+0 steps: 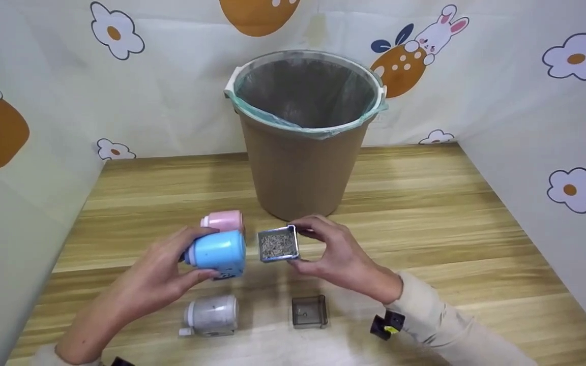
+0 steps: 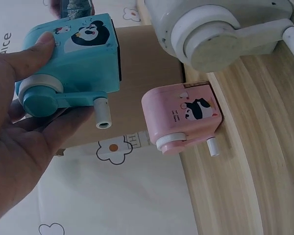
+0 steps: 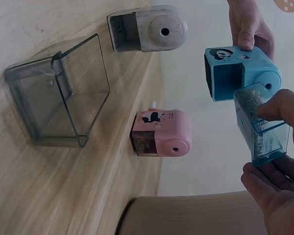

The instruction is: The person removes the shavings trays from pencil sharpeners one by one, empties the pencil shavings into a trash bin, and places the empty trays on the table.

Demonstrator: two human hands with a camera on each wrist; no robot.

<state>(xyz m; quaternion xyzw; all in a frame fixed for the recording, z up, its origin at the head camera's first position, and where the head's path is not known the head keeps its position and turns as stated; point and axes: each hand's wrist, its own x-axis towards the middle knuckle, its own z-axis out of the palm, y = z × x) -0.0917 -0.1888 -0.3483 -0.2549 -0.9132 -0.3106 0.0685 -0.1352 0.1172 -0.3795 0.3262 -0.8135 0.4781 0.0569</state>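
Curling round blue sharpener point(image 1: 220, 251), left hand point(image 1: 168, 274), right hand point(image 1: 341, 259) pinching shavings drawer point(image 3: 273, 140) just beside

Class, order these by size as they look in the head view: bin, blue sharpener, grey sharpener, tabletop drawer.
1. Bin
2. Blue sharpener and grey sharpener: too alike to rank
3. Tabletop drawer

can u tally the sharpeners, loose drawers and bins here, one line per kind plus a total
Sharpeners: 3 (blue sharpener, pink sharpener, grey sharpener)
Loose drawers: 2 (held drawer, see-through drawer on the tabletop)
Bins: 1 (brown bin)
Total: 6
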